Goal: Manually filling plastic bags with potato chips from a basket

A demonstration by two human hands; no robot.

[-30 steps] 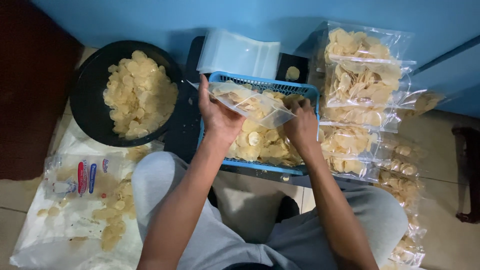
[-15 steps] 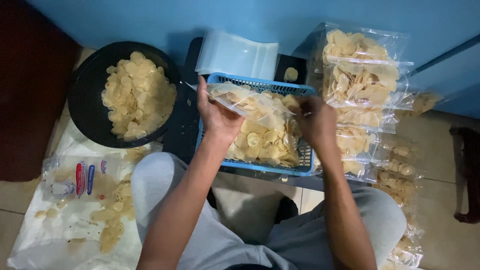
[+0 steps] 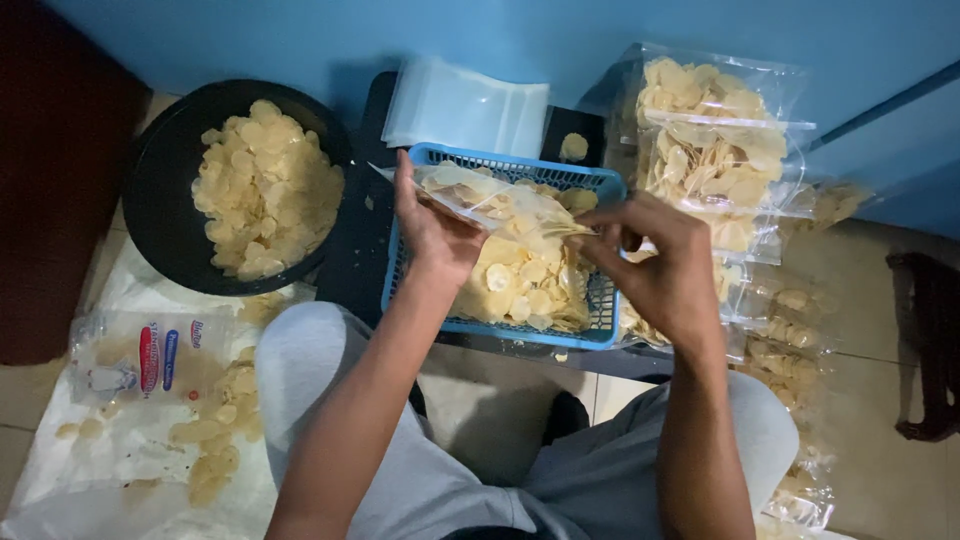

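One blue basket (image 3: 606,262) sits at centre, one black bowl (image 3: 165,215) of pale chips at nine o'clock, and a stack of filled clear bags (image 3: 718,150) at two o'clock. A flat pile of empty bags (image 3: 466,106) lies at twelve; a printed clear wrapper (image 3: 150,360), red and blue, at eight. Both hands pinch one chip-filled bag (image 3: 510,240) over the basket: left hand (image 3: 432,228) grips its left end, right hand (image 3: 655,262) closes fingers on its mouth.

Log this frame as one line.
left hand: grips clear chip bag | right hand: pinches bag's other end | bag: over blue basket | black bowl: chips, to the left
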